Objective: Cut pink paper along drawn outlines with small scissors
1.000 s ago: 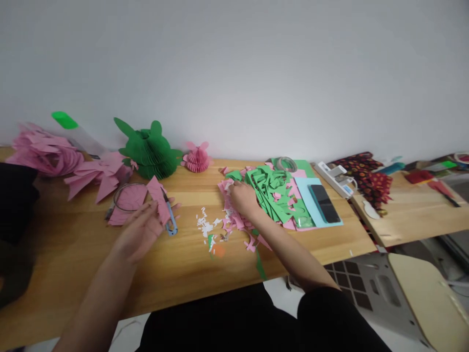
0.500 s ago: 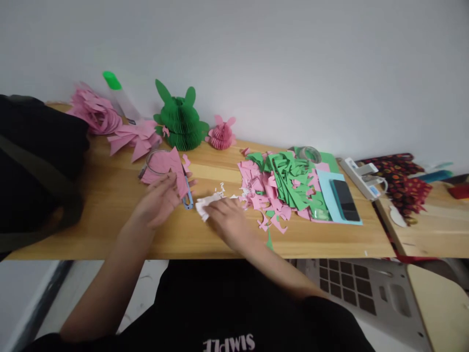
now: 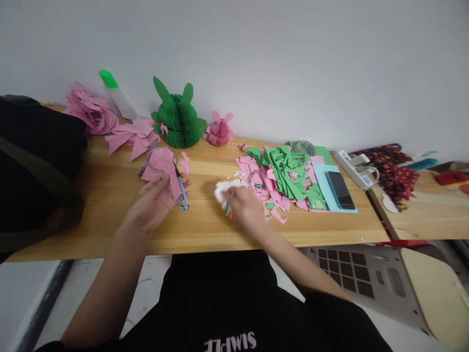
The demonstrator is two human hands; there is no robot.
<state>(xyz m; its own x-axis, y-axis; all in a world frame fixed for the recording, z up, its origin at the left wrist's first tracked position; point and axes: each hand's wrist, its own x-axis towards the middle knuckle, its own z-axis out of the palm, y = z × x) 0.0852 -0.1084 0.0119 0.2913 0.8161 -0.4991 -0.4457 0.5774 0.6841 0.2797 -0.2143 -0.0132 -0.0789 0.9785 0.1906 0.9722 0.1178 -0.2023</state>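
My right hand (image 3: 245, 208) is closed on a crumpled white tissue (image 3: 224, 191) and presses it to the wooden table beside small white and pink scraps. My left hand (image 3: 156, 200) is raised over the table, palm turned inward and fingers apart, with nothing in it. Just behind it lie pink paper pieces (image 3: 159, 161), a clear tape roll (image 3: 147, 157) and a blue-handled tool (image 3: 183, 198). A heap of green paper strips (image 3: 287, 171) and pink scraps (image 3: 282, 201) lies to the right of the tissue.
At the back stand a green paper rabbit (image 3: 179, 120) and a small pink one (image 3: 220, 131). A black bag (image 3: 36, 166) covers the left end. Right of the heap are a phone (image 3: 340, 189), a power strip (image 3: 353, 168) and patterned cloth (image 3: 392, 171).
My right hand has moved right with the white tissue, up to the scrap heap, and some scraps have shifted. My left hand has barely moved. The view has shifted slightly.
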